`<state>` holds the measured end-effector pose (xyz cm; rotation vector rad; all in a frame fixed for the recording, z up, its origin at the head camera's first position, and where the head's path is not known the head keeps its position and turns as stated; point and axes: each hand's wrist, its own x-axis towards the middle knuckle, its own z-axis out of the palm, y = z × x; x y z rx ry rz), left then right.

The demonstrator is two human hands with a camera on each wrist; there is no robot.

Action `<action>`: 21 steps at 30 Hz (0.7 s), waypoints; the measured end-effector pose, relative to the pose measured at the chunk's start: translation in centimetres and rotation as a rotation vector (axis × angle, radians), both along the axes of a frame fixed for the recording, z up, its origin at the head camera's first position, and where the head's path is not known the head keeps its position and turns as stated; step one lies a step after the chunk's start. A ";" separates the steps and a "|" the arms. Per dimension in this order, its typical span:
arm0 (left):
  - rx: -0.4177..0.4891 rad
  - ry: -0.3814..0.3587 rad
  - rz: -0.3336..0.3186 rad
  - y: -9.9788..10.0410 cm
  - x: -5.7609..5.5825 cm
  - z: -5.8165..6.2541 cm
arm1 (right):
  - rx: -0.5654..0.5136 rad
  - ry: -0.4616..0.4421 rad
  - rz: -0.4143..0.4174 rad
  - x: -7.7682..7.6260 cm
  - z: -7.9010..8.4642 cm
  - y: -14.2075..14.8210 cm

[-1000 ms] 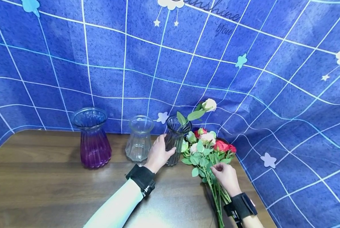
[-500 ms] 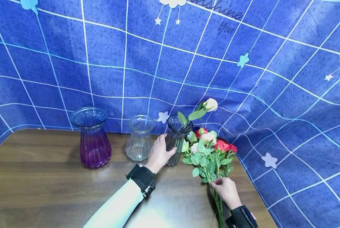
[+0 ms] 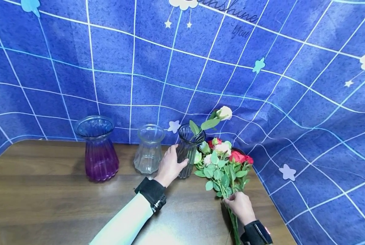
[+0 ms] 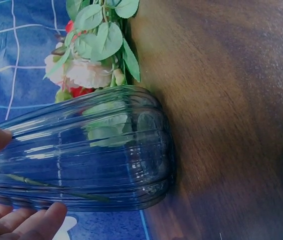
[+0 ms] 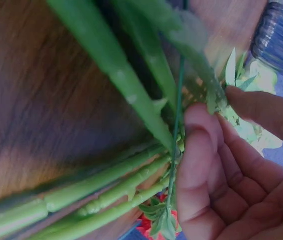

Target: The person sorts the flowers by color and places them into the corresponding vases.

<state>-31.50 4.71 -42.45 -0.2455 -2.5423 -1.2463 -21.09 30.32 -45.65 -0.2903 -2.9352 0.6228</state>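
My left hand [image 3: 169,166] holds a dark-tinted ribbed glass vase [image 3: 191,149], with thumb and fingers on either side of it in the left wrist view. The vase stands upright on the table. One white rose [image 3: 224,113] leans out over its rim to the right, and its thin stem [image 4: 26,180] shows through the glass. To the right lies a bunch of artificial flowers [image 3: 222,148], red, pink and white. My right hand [image 3: 240,206] is at its stems and pinches a green stem [image 5: 194,55] between thumb and fingers.
A clear glass vase [image 3: 148,156] stands just left of my left hand. Farther left is a larger blue-and-purple vase [image 3: 101,158]. A blue patterned cloth [image 3: 115,51] hangs behind the wooden table [image 3: 47,207] and along its right side.
My right hand has moved down along the bunch from the leaves to the stems, and its fingers have closed in on a stem. The left hand stays on the dark-tinted vase.
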 end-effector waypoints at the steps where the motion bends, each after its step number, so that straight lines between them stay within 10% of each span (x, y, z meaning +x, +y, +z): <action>1: -0.002 0.001 0.001 0.0 0.0 0.0 | 0.003 -0.002 0.006 0.0 0.0 0.0; 21: -0.031 -0.008 0.017 0.0 0.1 0.0 | -0.100 -0.018 -0.017 0.1 0.1 0.5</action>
